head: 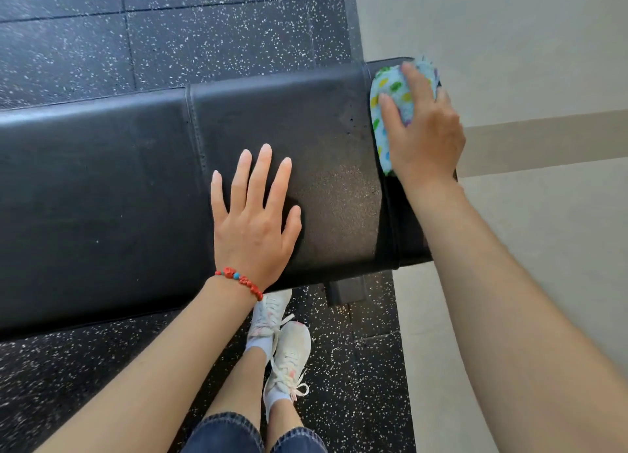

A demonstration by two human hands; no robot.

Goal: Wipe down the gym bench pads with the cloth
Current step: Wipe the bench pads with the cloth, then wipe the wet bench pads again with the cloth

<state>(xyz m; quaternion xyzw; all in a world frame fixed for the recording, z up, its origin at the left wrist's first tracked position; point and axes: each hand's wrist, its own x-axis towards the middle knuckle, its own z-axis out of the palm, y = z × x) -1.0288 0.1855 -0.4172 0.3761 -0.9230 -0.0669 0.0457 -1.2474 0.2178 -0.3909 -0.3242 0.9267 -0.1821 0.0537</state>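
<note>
A long black padded gym bench [119,181] runs across the view from left to right, with stitched seams dividing its pads. My right hand [424,126] presses a light blue cloth with coloured spots [390,89] onto the right end pad, fingers spread over it. My left hand [255,215] lies flat on the middle pad with fingers apart, holding nothing. A red bead bracelet [239,280] circles my left wrist. Part of the cloth is hidden under my right hand.
Black speckled rubber floor tiles [170,35] lie beyond and in front of the bench. A pale wall [526,45] stands just past the bench's right end. My feet in white sneakers [285,344] stand close to the bench's near edge, next to a bench leg [346,289].
</note>
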